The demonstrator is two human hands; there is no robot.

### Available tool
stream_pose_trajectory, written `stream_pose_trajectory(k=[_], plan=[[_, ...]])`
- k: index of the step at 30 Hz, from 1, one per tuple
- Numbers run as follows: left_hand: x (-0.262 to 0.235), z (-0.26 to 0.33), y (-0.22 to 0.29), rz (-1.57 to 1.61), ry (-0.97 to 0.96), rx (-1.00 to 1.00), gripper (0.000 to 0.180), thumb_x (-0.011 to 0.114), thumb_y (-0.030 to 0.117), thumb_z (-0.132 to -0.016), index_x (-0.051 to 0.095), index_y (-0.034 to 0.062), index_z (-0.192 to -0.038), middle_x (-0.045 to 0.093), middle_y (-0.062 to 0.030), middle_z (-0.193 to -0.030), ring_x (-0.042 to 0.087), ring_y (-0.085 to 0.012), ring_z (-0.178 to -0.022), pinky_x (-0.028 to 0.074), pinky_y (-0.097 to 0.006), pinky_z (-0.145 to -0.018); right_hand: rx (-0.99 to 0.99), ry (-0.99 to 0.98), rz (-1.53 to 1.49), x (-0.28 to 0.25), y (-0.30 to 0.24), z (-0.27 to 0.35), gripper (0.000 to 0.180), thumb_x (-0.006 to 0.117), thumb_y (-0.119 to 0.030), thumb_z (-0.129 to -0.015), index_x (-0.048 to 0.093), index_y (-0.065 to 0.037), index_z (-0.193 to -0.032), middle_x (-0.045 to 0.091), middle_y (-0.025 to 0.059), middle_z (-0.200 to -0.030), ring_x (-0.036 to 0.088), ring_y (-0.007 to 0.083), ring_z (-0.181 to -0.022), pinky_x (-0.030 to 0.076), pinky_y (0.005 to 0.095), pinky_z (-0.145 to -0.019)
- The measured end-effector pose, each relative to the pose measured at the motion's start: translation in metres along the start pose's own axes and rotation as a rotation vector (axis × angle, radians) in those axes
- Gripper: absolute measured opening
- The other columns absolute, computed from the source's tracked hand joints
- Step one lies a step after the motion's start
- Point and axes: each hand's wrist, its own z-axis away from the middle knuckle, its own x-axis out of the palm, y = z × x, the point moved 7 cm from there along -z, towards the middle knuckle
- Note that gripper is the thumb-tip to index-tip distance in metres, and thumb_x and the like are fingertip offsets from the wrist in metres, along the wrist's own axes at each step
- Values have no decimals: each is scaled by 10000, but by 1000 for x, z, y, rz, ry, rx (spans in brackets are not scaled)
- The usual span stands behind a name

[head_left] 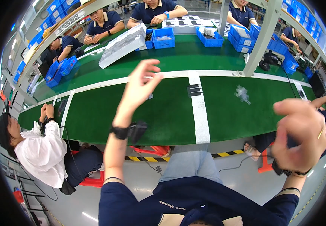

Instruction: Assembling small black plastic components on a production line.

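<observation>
My left hand [143, 81] is raised above the green work surface [166, 120], its fingers loosely bent and apart, with nothing plainly held. A small pale piece [150, 96] shows partly behind that hand. Around the left wrist is a black band [120, 132], with a blurred black block [137, 131] beside it. High at the right, close to the camera, my right hand [302, 133] is smeared by motion; its fingers curl, and whether they hold anything is unclear. Several black strips [194, 90] lie on the white tape [199, 116]. Crumpled clear plastic [242, 94] lies right of it.
A metal post [262, 41] rises from the white divider. Blue bins [163, 38] and a tilted white foam tray [123, 45] stand on the far side, where several people work. A person in white [42, 147] sits at the left; another person's arm [322, 100] reaches in at right.
</observation>
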Motion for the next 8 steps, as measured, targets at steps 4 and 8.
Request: stream_pose_trajectory(k=[4, 8], plan=[[-66, 26, 135, -183, 228, 390, 364, 573, 123, -832, 499, 12, -1170, 587, -78, -990, 566, -121, -803, 464, -249, -746, 248, 16, -146, -32, 47, 11, 555, 647, -239, -758, 425, 17, -1197, 537, 190, -1090, 574, 260, -813, 485, 310, -690], [-151, 72, 226, -208, 304, 651, 475, 532, 215, -855, 422, 0, -1265, 572, -140, -1118, 583, -199, -930, 457, -289, -832, 965, 128, -517, -38, 78, 5, 719, 630, -362, -795, 299, -29, -1340, 501, 116, -1173, 544, 300, -911, 506, 318, -758]])
